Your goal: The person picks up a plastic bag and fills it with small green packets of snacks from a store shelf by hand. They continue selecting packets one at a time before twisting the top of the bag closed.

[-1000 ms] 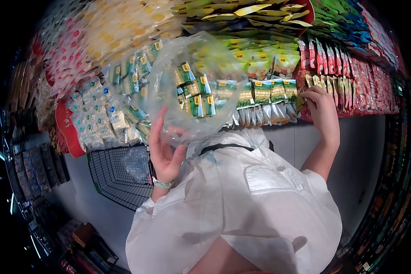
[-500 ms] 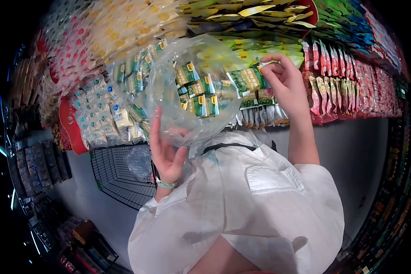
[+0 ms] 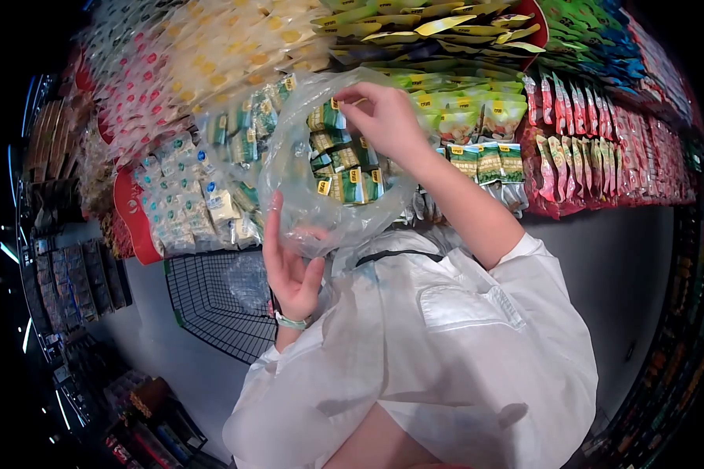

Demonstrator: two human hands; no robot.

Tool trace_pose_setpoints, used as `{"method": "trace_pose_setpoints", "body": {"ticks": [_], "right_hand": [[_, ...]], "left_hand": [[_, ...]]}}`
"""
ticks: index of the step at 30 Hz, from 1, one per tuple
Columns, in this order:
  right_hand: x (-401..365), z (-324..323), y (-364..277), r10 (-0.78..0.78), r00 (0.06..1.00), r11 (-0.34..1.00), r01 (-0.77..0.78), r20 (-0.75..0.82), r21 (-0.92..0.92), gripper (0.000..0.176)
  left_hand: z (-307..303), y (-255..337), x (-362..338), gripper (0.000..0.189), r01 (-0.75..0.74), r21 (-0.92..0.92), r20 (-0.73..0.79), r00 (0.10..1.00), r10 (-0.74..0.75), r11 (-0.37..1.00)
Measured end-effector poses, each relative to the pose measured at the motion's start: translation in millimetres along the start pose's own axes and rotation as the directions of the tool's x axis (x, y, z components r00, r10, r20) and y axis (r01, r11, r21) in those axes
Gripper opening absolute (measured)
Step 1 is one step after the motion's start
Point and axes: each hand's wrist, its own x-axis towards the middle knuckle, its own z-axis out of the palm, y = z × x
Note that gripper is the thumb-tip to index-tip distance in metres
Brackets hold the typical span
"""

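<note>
Over to the left goes the person's right hand [image 3: 383, 119]: half a second ago it was out past the bag's right edge with a packet, and now it is above the round mouth of the thin, see-through plastic bag [image 3: 281, 168]. Its thumb and finger look pinched on the top corner of a small, shiny green packet with a yellow tag [image 3: 325, 119]. That packet is now at the top left of the bag's mouth, over the other small green packets [image 3: 356, 187] that lie in a heap inside. So one more packet has come from the shelf side to the bag, but it does not look let go yet.

The left hand [image 3: 296, 285] has stayed low at the near left side of the bag. Its pointing finger and thumb are wide apart. The other fingers are partly behind the plastic, so I cannot tell if they grip it. The bag's mouth is still wide, so there is a clear way in.

More green-topped shiny packets [image 3: 489, 162] stand in a row on the right, below the light green bags with food pictures [image 3: 502, 113]. Down on the left is a black wire shopping cart [image 3: 211, 301].
</note>
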Motion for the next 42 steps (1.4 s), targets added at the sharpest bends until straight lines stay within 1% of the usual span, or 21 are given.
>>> {"method": "trace_pose_setpoints", "body": {"ticks": [2, 5, 6, 9, 12, 15, 18, 21, 23, 24, 25, 27, 28, 30, 31, 32, 33, 34, 37, 38, 42], "right_hand": [[3.5, 2.6, 0.4, -0.053, 0.998, 0.997, 0.052, -0.017, -0.062, 0.017], [9.4, 4.8, 2.3, -0.191, 0.980, 0.964, 0.178, -0.048, -0.199, 0.017], [11.2, 5.9, 3.3, -0.247, 0.967, 0.941, 0.226, -0.056, -0.251, 0.017], [13.6, 14.3, 10.7, -0.262, 0.963, 0.929, 0.234, -0.063, -0.288, 0.014], [12.6, 12.9, 15.5, -0.280, 0.958, 0.943, 0.263, -0.056, -0.205, 0.012], [-1.8, -3.3, 3.0, -0.287, 0.956, 0.939, 0.269, -0.055, -0.212, 0.015], [-22.3, -24.8, -0.4, -0.294, 0.956, 0.929, 0.283, -0.013, -0.238, 0.013], [-51.3, -50.3, -7.5, -0.301, 0.949, 0.940, 0.277, -0.099, -0.202, 0.010], [-67.8, -68.5, -2.3, -0.322, 0.912, 0.935, 0.264, -0.253, -0.237, 0.008], [-75.0, -77.6, 2.9, -0.332, 0.885, 0.933, 0.256, -0.327, -0.253, 0.007], [-80.2, -86.0, 11.4, -0.330, 0.870, 0.929, 0.229, -0.367, -0.292, 0.005], [-92.8, -97.5, 15.1, -0.252, 0.906, 0.926, 0.122, -0.341, -0.358, 0.005], [-98.0, -96.8, 16.0, -0.238, 0.926, 0.923, 0.121, -0.294, -0.366, 0.005], [-108.4, -92.3, 24.0, -0.211, 0.957, 0.918, 0.124, -0.198, -0.376, 0.007], [-111.9, -88.0, 29.2, -0.212, 0.972, 0.906, 0.157, -0.101, -0.393, 0.013], [-115.1, -84.6, 31.6, -0.253, 0.967, 0.849, 0.228, 0.012, -0.476, 0.019], [-117.3, -78.4, 28.9, -0.281, 0.951, 0.780, 0.304, 0.128, -0.546, 0.024], [-121.9, -71.4, 31.6, -0.219, 0.958, 0.778, 0.287, 0.187, -0.558, 0.036], [-125.2, -56.8, 23.0, -0.153, 0.953, 0.767, 0.280, 0.260, -0.578, 0.047], [-125.5, -53.2, 24.9, -0.137, 0.945, 0.760, 0.292, 0.296, -0.581, 0.055], [-122.5, -47.4, 26.6, -0.094, 0.928, 0.712, 0.316, 0.361, -0.627, 0.058]], "left_hand": [[1.0, 0.8, -0.9, 0.077, 0.011, -0.026, -0.018, 1.000, -0.012, 1.000], [-12.3, -2.3, -2.4, 0.076, 0.068, 0.027, 0.132, 0.989, -0.071, 0.997], [-11.7, -2.5, -1.7, 0.075, 0.061, 0.042, 0.141, 0.988, -0.067, 0.997], [-8.1, -3.9, 1.3, 0.074, 0.049, 0.062, 0.153, 0.986, -0.058, 0.997], [-6.9, -4.3, 2.7, 0.076, 0.061, 0.032, 0.137, 0.988, -0.065, 0.998], [-6.9, -5.4, 4.0, 0.075, 0.076, 0.001, 0.128, 0.989, -0.075, 0.997], [-7.8, -8.0, 5.5, 0.077, 0.080, -0.017, 0.133, 0.988, -0.077, 0.997], [-6.2, -7.7, 9.6, 0.079, 0.062, -0.036, 0.110, 0.992, -0.057, 0.997], [-3.4, -4.9, 13.5, 0.082, 0.032, -0.038, 0.053, 0.998, -0.030, 0.999], [-2.4, 0.1, 15.5, 0.084, 0.041, 0.006, -0.003, 0.999, -0.041, 0.999], [-1.7, -0.4, 17.2, 0.084, 0.007, 0.004, -0.082, 0.997, -0.007, 1.000], [-1.0, -2.7, 22.0, 0.085, -0.056, 0.012, -0.232, 0.971, 0.058, 0.998], [-1.9, -0.1, 25.5, 0.083, -0.085, 0.008, -0.238, 0.968, 0.084, 0.996], [-5.7, -1.3, 29.0, 0.081, -0.112, 0.040, -0.287, 0.951, 0.119, 0.993], [-7.4, -2.1, 30.7, 0.080, -0.126, 0.057, -0.311, 0.940, 0.138, 0.990], [-8.4, -3.7, 32.1, 0.077, -0.140, 0.066, -0.326, 0.933, 0.154, 0.988], [-9.1, -3.0, 32.6, 0.077, -0.135, 0.074, -0.322, 0.934, 0.151, 0.988], [-9.5, -2.1, 33.4, 0.077, -0.130, 0.081, -0.319, 0.936, 0.149, 0.988], [-8.7, -2.4, 34.3, 0.077, -0.126, 0.097, -0.311, 0.938, 0.151, 0.987], [-8.5, -2.5, 34.3, 0.077, -0.130, 0.103, -0.310, 0.938, 0.156, 0.986], [-11.0, -4.6, 29.5, 0.074, -0.143, 0.134, -0.271, 0.947, 0.175, 0.981]]}}
